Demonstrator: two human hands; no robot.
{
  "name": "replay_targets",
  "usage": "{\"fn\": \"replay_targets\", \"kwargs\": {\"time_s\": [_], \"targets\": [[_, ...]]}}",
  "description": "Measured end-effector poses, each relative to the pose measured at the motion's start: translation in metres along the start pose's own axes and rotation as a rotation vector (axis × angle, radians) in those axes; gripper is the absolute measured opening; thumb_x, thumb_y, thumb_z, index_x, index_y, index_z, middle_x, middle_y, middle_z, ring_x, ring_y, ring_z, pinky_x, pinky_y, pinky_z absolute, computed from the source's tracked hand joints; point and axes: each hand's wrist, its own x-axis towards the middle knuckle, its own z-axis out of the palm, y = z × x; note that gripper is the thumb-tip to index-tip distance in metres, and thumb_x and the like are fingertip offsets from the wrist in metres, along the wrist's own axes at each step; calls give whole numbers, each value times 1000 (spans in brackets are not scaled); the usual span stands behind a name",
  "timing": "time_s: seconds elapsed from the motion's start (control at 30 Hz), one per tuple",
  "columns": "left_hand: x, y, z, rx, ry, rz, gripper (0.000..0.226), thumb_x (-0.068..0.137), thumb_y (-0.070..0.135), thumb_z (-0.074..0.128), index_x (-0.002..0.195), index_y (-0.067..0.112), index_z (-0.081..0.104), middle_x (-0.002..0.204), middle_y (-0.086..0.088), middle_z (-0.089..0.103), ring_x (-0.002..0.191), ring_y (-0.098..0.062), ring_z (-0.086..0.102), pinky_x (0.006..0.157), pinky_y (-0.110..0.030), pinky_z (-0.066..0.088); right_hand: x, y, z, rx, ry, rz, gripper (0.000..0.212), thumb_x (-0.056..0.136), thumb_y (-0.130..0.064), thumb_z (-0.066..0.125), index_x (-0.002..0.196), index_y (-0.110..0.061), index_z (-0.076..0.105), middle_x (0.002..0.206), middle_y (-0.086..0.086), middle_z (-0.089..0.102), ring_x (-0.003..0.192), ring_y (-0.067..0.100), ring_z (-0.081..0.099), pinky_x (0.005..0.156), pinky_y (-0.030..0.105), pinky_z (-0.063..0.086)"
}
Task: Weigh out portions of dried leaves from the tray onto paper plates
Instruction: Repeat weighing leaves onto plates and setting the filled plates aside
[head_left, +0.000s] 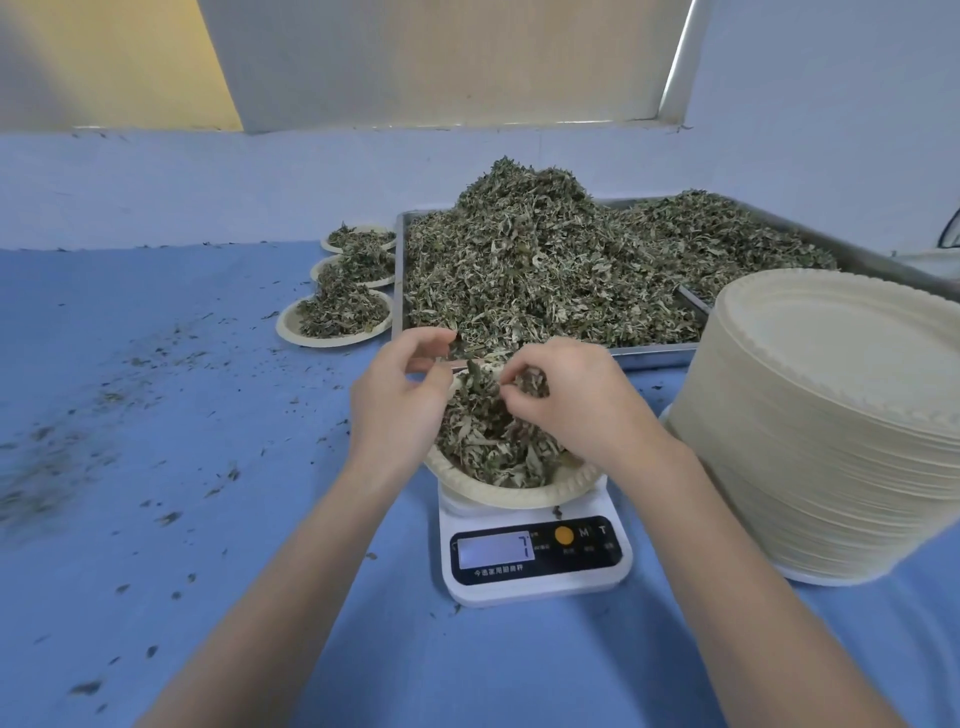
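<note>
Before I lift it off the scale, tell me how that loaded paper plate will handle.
The paper plate probably feels light: thin paper, dry leaves. It may sag or flex if held by one edge. The loosely heaped leaves would likely spill if it tilts, so support it from beneath.

- A white digital kitchen scale (535, 558) is standing on a blue table surface (156, 415), its display showing a blurred figure.
- A cream paper plate (519, 491) heaped with dried green leaves (493, 436) is sitting on the scale.
- The left hand (397, 400) and the right hand (576, 400) are hovering over that plate, each pinching leaves with curled fingers.
- A rectangular metal tray (654, 356) piled with dried leaves (545, 260) is lying just behind the scale.
- Three filled paper plates (335, 317) are lining up left of the tray.
- A tall stack of empty cream paper plates (831, 415) is standing to the right.
- Leaf crumbs (104, 400) are lying scattered across the table.
</note>
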Motion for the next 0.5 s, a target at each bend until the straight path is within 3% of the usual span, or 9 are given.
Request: {"fn": "replay_targets", "kwargs": {"time_s": [0.1, 0.2, 0.3, 0.37, 0.4, 0.47, 0.5], "targets": [[1, 0, -1, -2, -1, -11, 36, 86, 5, 54, 93, 40, 62, 97, 23, 64, 83, 13, 55, 68, 3, 37, 3, -2, -8, 63, 73, -34, 15, 91, -31, 59, 102, -26, 67, 101, -5, 63, 76, 6, 56, 77, 27, 50], [1, -1, -1, 17, -3, -28, 33, 87, 7, 54, 98, 37, 63, 99, 22, 64, 86, 12, 55, 70, 2, 37, 5, -5, -14, 112, 179, -78, 16, 92, -33, 58, 102, -25, 68, 99, -4, 65, 86, 11, 60, 84, 30, 46], [1, -4, -2, 75, -46, -34, 31, 88, 12, 54, 108, 34, 61, 108, 18, 63, 95, 6, 56, 87, -16, 43, 5, -4, -14, 93, 133, -87, 28, 91, -45, 52, 108, -27, 66, 103, -5, 64, 90, 12, 59, 84, 31, 47], [1, -9, -3, 128, -121, -79, 34, 91, 22, 54, 123, 34, 55, 122, 13, 58, 109, -5, 53, 99, -33, 42, 2, 1, -8, 26, -17, -40, 52, 86, -63, 39, 122, -31, 59, 117, -3, 60, 105, 14, 55, 92, 36, 45], [-1, -12, -3, 139, -162, -117, 38, 93, 28, 52, 130, 34, 50, 130, 10, 54, 117, -9, 50, 102, -36, 39, -1, 6, -3, -18, -77, 2, 67, 82, -71, 29, 131, -31, 51, 131, -2, 54, 119, 18, 48, 101, 41, 39], [-7, -18, -1, 103, -206, -201, 44, 95, 40, 47, 139, 36, 41, 142, 10, 45, 127, -10, 43, 101, -29, 31, -11, 14, 10, 16, -113, 115, 83, 79, -75, 14, 144, -29, 35, 149, -4, 36, 138, 20, 28, 113, 45, 24], [-11, -19, 1, 58, -205, -238, 46, 95, 44, 45, 141, 37, 38, 144, 12, 42, 130, -9, 39, 99, -26, 27, -17, 18, 16, 130, -87, 168, 81, 82, -73, 13, 145, -27, 32, 149, -5, 34, 140, 17, 25, 113, 42, 23]]}}
